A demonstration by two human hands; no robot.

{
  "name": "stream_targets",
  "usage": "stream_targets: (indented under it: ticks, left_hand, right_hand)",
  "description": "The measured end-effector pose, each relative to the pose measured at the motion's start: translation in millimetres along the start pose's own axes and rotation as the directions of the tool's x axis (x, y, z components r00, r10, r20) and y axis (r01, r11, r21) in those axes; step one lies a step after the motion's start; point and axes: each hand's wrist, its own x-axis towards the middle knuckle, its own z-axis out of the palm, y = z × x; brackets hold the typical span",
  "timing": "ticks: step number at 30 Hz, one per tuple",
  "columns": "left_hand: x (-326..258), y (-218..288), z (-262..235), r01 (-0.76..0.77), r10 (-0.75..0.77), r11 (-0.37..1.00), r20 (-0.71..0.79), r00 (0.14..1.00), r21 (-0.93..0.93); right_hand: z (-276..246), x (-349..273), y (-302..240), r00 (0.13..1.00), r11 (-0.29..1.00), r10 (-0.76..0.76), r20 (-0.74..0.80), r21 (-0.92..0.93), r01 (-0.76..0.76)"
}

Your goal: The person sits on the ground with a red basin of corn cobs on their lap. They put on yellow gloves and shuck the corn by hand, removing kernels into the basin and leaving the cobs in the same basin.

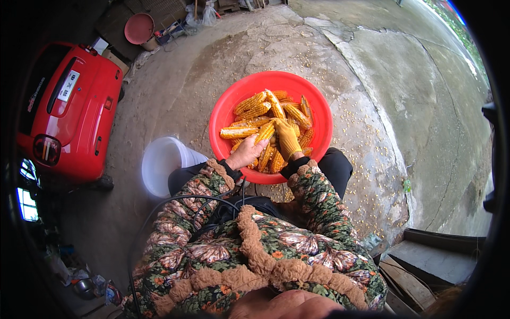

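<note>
A wide red basin (323,109) in front of my knees holds a heap of yellow corn cobs (252,109), some with bare pale patches where kernels are gone. My left hand (246,152), bare, is closed round the lower end of one ear of corn (264,133), which slants up to the right over the heap. At that ear's upper end is my right hand (287,139) in a yellow work glove, its fingers bent against the ear. The glove hides part of the ear's tip and the cobs beneath.
Left of the basin, by my knee, stands a translucent white bucket (159,167). A red car (79,117) is parked farther left. Loose kernels (366,154) are scattered over the concrete to the right. A black cable (159,212) runs across my left sleeve. Wooden boards (406,282) lie at the lower right.
</note>
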Motion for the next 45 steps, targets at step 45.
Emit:
stream_targets:
  ticks: [45]
  left_hand:
    - [-5.5,-11.4,5.3,-0.073,0.101,0.981,-0.152,0.983,0.18]
  right_hand:
    - [-10.4,16.2,14.0,0.968,0.979,0.204,-0.146,0.036,-0.201]
